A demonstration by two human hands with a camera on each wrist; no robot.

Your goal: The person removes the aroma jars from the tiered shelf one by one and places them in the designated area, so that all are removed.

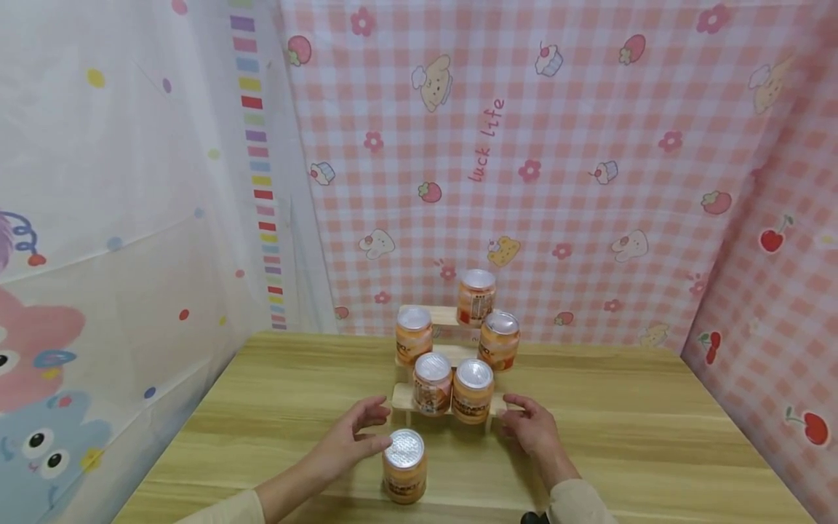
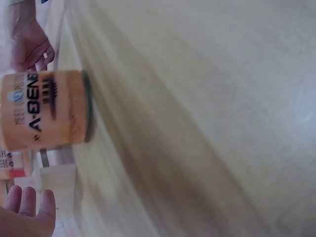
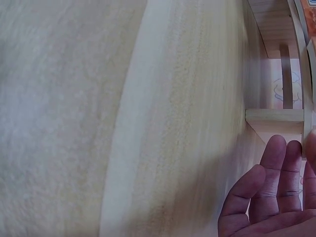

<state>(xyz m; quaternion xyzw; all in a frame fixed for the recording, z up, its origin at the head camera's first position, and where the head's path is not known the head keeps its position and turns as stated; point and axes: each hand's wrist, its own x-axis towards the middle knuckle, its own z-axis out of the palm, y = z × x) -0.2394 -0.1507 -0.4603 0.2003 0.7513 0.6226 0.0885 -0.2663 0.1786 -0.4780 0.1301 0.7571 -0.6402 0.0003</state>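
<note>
An orange can (image 1: 404, 477) with a silver lid stands upright on the table. My left hand (image 1: 356, 437) is just left of it, fingers spread, the thumb tip overlapping the lid's edge. In the left wrist view the same can (image 2: 59, 111) shows dark lettering, with the fingers (image 2: 29, 202) apart from its side. Behind it, a stepped wooden stand (image 1: 402, 397) bears several similar cans: two on the low step, two on the middle, one on top. My right hand (image 1: 533, 429) is at the low step's right end, its loosely bent fingers (image 3: 289, 177) beside the wood.
The wooden table (image 1: 622, 437) extends to both sides of the stand. A pink checked cloth (image 1: 556, 211) hangs close behind the table, and a white patterned cloth (image 1: 150, 240) hangs on the left. A small black object (image 1: 535, 517) lies by the right sleeve.
</note>
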